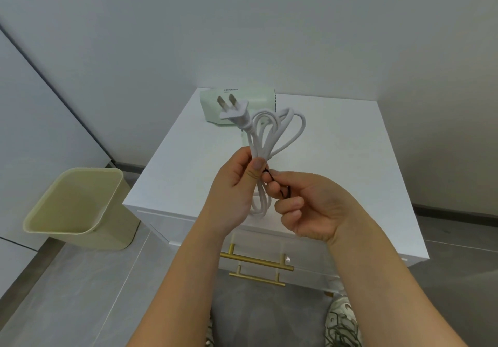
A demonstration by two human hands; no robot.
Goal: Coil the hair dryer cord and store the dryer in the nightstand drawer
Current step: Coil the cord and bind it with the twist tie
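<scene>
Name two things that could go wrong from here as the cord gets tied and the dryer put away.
1. Only the left grip pinches the cord loops together; the thin black tie in the right grip looks unfastened, so a slip could let the loops spring apart.
2. Both are busy and the drawer is shut; a tug on the cord might drag the dryer on the nightstand.

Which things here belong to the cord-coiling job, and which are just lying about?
Belongs: coiled white cord with plug; thin black tie; pale green hair dryer; white nightstand with gold drawer handles; left hand; right hand.
Lying about: beige plastic waste bin on the floor.
</scene>
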